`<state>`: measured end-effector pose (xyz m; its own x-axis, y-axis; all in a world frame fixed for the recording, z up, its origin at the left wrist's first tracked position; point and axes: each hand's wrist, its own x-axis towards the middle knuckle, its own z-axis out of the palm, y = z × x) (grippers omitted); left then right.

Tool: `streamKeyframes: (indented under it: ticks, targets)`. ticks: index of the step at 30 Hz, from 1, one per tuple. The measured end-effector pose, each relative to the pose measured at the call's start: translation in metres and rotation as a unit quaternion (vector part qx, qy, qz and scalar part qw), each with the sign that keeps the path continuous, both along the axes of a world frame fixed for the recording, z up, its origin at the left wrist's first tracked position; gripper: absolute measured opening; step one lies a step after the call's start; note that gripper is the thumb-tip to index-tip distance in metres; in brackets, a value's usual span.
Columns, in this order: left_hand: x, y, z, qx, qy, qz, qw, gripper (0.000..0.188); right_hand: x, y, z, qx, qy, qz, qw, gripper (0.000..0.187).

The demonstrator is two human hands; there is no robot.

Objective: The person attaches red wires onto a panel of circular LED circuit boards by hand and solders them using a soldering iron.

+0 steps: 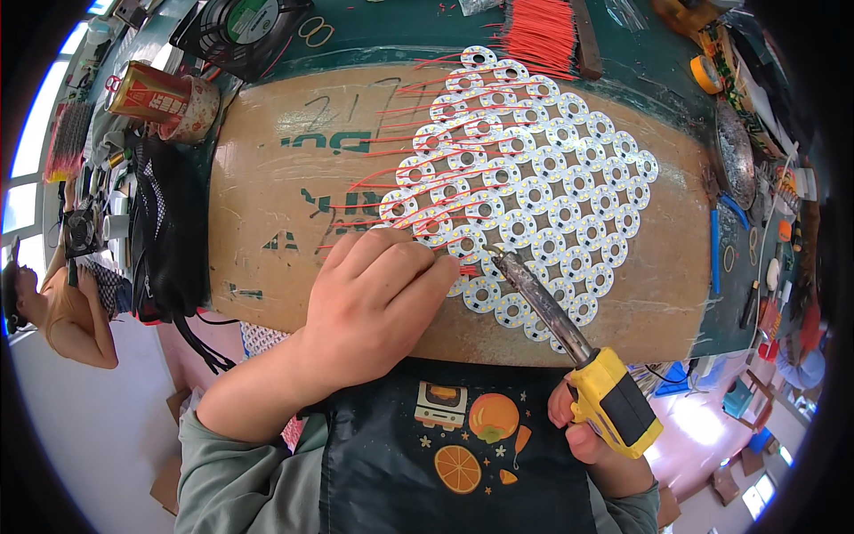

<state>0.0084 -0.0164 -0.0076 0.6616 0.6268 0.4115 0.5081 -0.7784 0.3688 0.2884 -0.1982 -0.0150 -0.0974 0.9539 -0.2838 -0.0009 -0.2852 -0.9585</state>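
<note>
A panel of round white LED boards (549, 165), each with a hole in its middle, lies on a brown cardboard sheet. Red wires (391, 169) run leftward from many of the boards on its left side. My left hand (378, 289) is over the panel's lower left edge, fingers closed in a pinch, with short red wire ends showing at the fingertips. In my right hand (574, 423) is a yellow-handled soldering iron (614, 400). Its tip is close to a board just right of my left fingertips; whether it touches is too small to tell.
The cardboard (258, 196) covers much of a green table. A bundle of red wires (539, 40) and a black fan (238, 31) are at the back. A can (156, 93) and black bag (165, 222) stand left. Orange tape (706, 75) is at right. Another person (71, 311) is far left.
</note>
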Motion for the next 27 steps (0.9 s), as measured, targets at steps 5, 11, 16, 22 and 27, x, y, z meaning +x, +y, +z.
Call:
streamKeyframes:
  ticks: [5, 11, 16, 22, 27]
  targets:
    - [0.001, 0.000, -0.001, -0.013, 0.005, 0.005, 1.000, 0.039, -0.002, -0.010, -0.009, 0.025, -0.038, 0.016, 0.999, 0.027]
    - [0.000, 0.002, -0.003, -0.018, -0.003, -0.001, 1.000, 0.035, -0.003, -0.011, -0.010, 0.044, -0.102, 0.035, 0.993, 0.027]
    - [0.001, 0.002, -0.002, -0.026, 0.004, 0.005, 1.000, 0.035, -0.003, -0.009, -0.010, 0.038, -0.100, 0.036, 0.994, 0.024]
    - [0.001, 0.003, 0.001, -0.032, 0.012, 0.004, 0.999, 0.035, -0.004, -0.012, -0.012, 0.045, -0.094, 0.019, 0.994, 0.022]
    - [0.000, 0.002, -0.001, -0.031, 0.014, 0.007, 0.999, 0.035, -0.010, -0.005, 0.001, -0.008, 0.068, -0.040, 0.997, 0.022]
